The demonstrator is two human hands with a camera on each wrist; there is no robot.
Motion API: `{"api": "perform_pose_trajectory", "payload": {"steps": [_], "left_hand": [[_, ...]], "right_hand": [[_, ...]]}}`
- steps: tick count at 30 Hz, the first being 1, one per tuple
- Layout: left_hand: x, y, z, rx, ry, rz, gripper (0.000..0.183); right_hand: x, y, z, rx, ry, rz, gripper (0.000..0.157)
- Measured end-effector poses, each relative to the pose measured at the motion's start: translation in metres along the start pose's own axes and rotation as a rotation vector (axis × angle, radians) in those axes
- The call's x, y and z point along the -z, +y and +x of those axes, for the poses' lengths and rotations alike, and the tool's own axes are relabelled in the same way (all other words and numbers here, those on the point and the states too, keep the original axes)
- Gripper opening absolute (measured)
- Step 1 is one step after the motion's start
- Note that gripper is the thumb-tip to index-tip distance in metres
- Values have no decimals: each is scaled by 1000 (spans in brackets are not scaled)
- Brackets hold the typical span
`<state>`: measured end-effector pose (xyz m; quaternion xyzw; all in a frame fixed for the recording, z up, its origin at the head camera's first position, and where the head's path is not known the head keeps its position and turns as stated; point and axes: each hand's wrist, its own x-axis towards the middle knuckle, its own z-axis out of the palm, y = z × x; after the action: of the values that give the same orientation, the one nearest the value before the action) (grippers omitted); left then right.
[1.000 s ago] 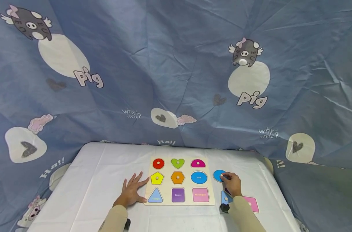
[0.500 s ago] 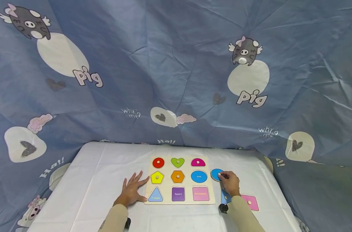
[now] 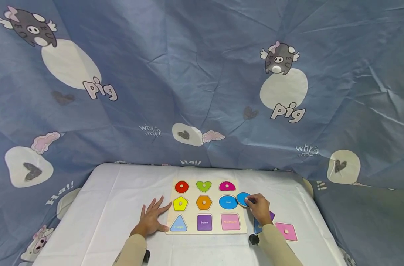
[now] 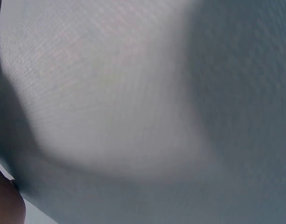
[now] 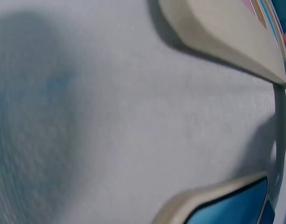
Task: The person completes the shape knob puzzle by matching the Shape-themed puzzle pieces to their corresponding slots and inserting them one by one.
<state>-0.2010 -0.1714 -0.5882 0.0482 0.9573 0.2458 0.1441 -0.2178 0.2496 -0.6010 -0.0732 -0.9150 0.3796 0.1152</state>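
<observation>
Pinches the knob of a blue oval piece [image 3: 241,199] between the thumb and fingertips of the right hand [image 3: 261,208]. Sits just left of that hand, over the right edge of a shape board [image 3: 216,210], with its long axis running roughly sideways, left end toward the blue oval recess [image 3: 227,202], right end partly hidden by fingers. Rests the left hand [image 3: 150,220], fingers spread and gripping nothing, against the board's left edge.

Shows a blue triangle [image 3: 257,226] left of the right wrist, a pink rectangle [image 3: 286,231] right of it. Spreads out under both hands as a white surface [image 3: 202,251], backed beyond them by blue pig-print cloth [image 3: 202,92].

Has moved left onto the board's edge since 0.5 s ago, exposing a purple piece [image 3: 272,215] beside the right hand.
</observation>
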Motion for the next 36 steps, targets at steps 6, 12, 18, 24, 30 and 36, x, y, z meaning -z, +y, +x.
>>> {"api": "perform_pose_trajectory", "payload": {"steps": [6,12,18,24,30,36], "left_hand": [[1,1,-1,3,-2,-9,95],[2,1,-2,2,-2,-5,96],[2,2,-3,1,1,-3,96],[2,3,-3,-14,7,0,95],[-1,0,1,-18,7,-2,96],[-4,-3,2,-18,8,4,97]], "right_hand": [[-3,-8,-2,11,-24,23,13],[-11,-18,-3,12,-40,33,11],[-20,-26,-2,21,-58,42,10],[-25,-30,-3,61,-69,47,9],[-30,-31,-3,106,-71,28,8],[-34,-33,-3,75,-112,45,8]]}}
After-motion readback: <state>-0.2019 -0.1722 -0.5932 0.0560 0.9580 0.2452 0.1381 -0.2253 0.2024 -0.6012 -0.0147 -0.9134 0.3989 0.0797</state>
